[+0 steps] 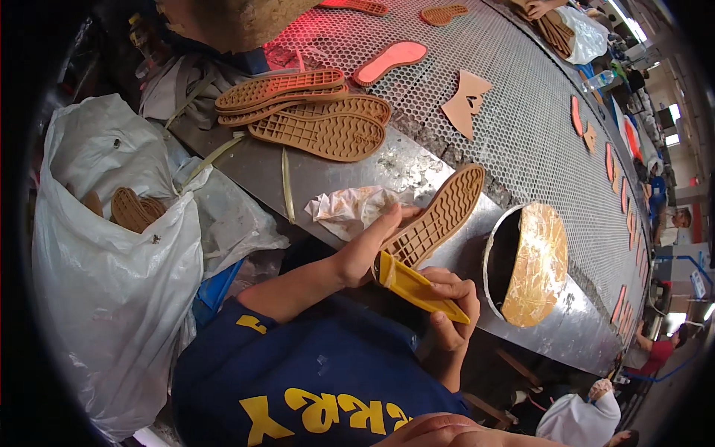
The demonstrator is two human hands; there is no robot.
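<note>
My left hand [373, 241] is closed round the heel end of a brown rubber shoe sole [445, 211], its grid-and-wave tread turned up. A yellow flat-handled tool [421, 287] sits in my right hand [456, 302], pinched between thumb and fingers. One end of it lies at the sole's heel, close to my left fingers; whether it touches cannot be told, nor its exact kind. Beside my left hand a crumpled, stained white paper [354, 208] rests on the metal table edge [417, 167]. Right of the sole stands a round container [535, 264] partly covered by a yellowish, glue-smeared lid.
Stacked brown soles [320, 127] lie at the table's left edge. A mesh conveyor [514, 141] carries pink-topped soles [391, 61] and a tan cut piece [467, 103]. At left stands a white sack [112, 261] with soles inside. Other people work along the line.
</note>
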